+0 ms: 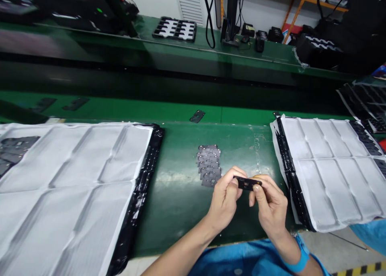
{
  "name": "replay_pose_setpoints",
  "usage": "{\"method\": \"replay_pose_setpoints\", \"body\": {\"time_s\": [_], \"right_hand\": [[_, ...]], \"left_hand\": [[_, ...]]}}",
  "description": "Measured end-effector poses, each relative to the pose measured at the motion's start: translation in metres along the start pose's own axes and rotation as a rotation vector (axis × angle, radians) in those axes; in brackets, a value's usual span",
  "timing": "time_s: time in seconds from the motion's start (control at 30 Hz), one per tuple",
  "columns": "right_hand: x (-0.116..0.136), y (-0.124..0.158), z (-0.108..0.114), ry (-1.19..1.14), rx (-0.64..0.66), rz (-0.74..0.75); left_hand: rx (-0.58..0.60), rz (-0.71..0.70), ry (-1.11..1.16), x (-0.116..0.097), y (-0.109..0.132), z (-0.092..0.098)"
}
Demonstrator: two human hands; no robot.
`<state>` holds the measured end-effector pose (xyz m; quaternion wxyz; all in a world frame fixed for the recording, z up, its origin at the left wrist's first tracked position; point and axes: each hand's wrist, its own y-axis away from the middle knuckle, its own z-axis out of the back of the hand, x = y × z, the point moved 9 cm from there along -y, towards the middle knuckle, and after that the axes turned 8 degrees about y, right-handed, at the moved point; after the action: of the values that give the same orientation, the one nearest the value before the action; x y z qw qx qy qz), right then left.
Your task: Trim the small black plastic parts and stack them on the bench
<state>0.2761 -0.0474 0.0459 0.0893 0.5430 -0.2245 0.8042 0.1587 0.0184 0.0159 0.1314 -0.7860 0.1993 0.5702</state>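
Both hands are at work above the green tabletop [177, 215], and one slim black part [245, 183] is held between them, clear of the surface. The left hand [226, 197] has its fingers closed on one end, thumb on the near side; the right hand [271, 203] pinches the other end, thumb under a small gold-coloured spot. We note a blue band [298, 258] round the right wrist.

Just beyond the left hand, a column of flat dark pieces [209, 165] lies overlapped like shingles. Farther out, on the brighter green strip [241, 115], we find a single dark piece [197, 116] lying at a slant.

To the left we record a broad stack topped with white sheeting [81, 175], ridged in a grid, its side wrapped in glossy black; more dark pieces [18, 149] rest at its outer edge. To the right sits a similar white-topped stack [334, 175], dark pieces [364, 137] showing along its far side.

Writing: any marks on the held part are too small for us to read. On the back ledge, a black-and-white tray [175, 28] lies near hanging black cables [208, 23].
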Motion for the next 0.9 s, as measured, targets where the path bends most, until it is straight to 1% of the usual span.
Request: {"method": "replay_pose_setpoints", "body": {"time_s": [0.13, 0.2, 0.27, 0.33, 0.4, 0.47, 0.53, 0.6, 0.67, 0.73, 0.8, 0.9], "right_hand": [[-0.003, -0.002, 0.003, -0.017, -0.019, -0.026], [-0.007, -0.004, 0.005, -0.038, -0.030, -0.057], [-0.012, -0.005, 0.010, -0.052, -0.043, -0.102], [-0.017, -0.007, 0.014, -0.065, -0.049, -0.147], [-0.021, -0.008, 0.017, -0.084, -0.051, -0.178], [-0.022, -0.008, 0.018, -0.107, -0.052, -0.195], [-0.022, -0.008, 0.016, -0.110, -0.040, -0.199], [-0.023, -0.008, 0.010, -0.107, 0.001, -0.197], [-0.025, -0.007, 0.005, -0.117, 0.076, -0.192], [-0.028, -0.007, 0.005, -0.094, 0.146, -0.171], [-0.030, -0.009, 0.017, 0.039, 0.142, -0.109], [-0.023, -0.013, 0.041, 0.343, 0.023, 0.019]], "left_hand": [[0.047, -0.054, -0.019, -0.005, 0.000, -0.004], [0.101, -0.033, -0.051, -0.003, 0.001, -0.009], [0.164, 0.018, -0.104, 0.001, 0.003, -0.012], [0.202, 0.042, -0.216, 0.003, 0.003, -0.011], [0.210, 0.013, -0.370, -0.002, 0.002, -0.005], [0.211, -0.022, -0.467, -0.010, -0.001, 0.001], [0.194, -0.038, -0.444, -0.017, -0.006, 0.006], [0.161, -0.024, -0.351, -0.021, -0.010, 0.009], [0.134, 0.010, -0.259, -0.020, -0.013, 0.010], [0.116, 0.055, -0.204, -0.015, -0.015, 0.010], [0.088, 0.095, -0.176, -0.010, -0.015, 0.012], [0.056, 0.141, -0.154, -0.006, -0.012, 0.017]]}}
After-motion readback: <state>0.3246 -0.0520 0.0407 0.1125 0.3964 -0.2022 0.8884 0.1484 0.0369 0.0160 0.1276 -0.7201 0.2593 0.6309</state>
